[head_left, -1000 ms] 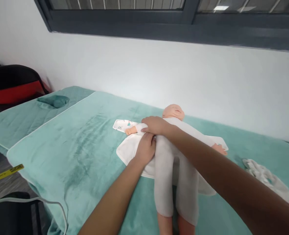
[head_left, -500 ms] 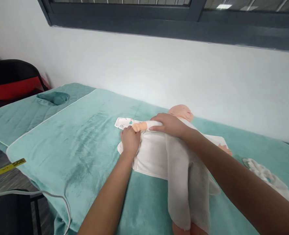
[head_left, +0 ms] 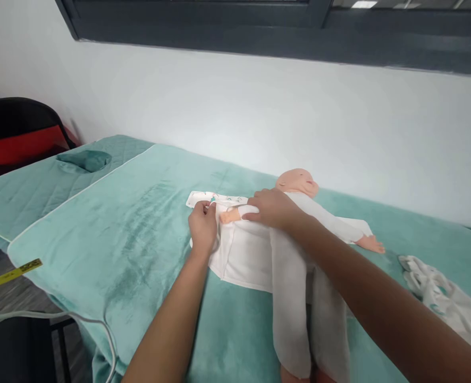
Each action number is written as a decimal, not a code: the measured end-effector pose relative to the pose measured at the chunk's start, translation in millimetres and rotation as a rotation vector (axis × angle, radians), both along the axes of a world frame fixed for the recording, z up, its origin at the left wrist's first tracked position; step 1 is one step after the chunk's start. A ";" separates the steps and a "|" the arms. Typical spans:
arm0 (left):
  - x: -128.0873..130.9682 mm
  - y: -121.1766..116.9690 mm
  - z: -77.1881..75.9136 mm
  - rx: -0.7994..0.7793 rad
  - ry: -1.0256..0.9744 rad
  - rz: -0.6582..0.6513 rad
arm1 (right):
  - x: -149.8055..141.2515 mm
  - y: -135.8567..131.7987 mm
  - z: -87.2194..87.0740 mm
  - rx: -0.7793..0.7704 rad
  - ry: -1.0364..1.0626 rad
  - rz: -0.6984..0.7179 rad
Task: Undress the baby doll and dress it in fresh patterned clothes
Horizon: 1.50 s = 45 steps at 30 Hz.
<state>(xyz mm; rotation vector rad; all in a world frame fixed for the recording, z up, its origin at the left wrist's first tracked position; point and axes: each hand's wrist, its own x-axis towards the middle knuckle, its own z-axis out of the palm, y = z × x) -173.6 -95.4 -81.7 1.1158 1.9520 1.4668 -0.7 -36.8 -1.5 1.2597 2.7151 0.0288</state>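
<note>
A baby doll (head_left: 290,314) in a white suit lies on its back, its head (head_left: 293,181) toward the wall and its legs toward me. Under its upper body is a spread white baby shirt (head_left: 245,260) with a printed sleeve at the far left. My left hand (head_left: 203,226) pinches the shirt's edge near that sleeve. My right hand (head_left: 273,206) is wrapped round the doll's forearm, whose small hand (head_left: 229,215) points left toward my left fingers. The doll's other arm stretches out to the right.
A green velvety cover (head_left: 148,213) lies over the bed. Crumpled white printed clothing (head_left: 445,298) rests at the right. A face hole (head_left: 84,160) is at the far left, near a black and red chair (head_left: 24,133). A white cable (head_left: 95,320) hangs at the front left.
My left hand has moved slightly left, away from the doll's hand, and lifts the shirt's edge. The doll's forearm has shifted slightly down and right in my right hand.
</note>
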 end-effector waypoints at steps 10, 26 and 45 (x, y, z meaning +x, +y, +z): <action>25.7 -18.7 13.4 0.116 -0.596 -0.688 | -13.1 -0.9 -17.2 0.204 -0.040 -0.104; 36.0 -10.5 -4.3 0.214 -0.697 -0.441 | 106.5 -46.6 -13.1 0.289 0.545 -1.054; 84.0 21.9 67.0 0.070 -0.211 -0.406 | 85.0 -57.4 -69.9 -0.189 1.232 -0.815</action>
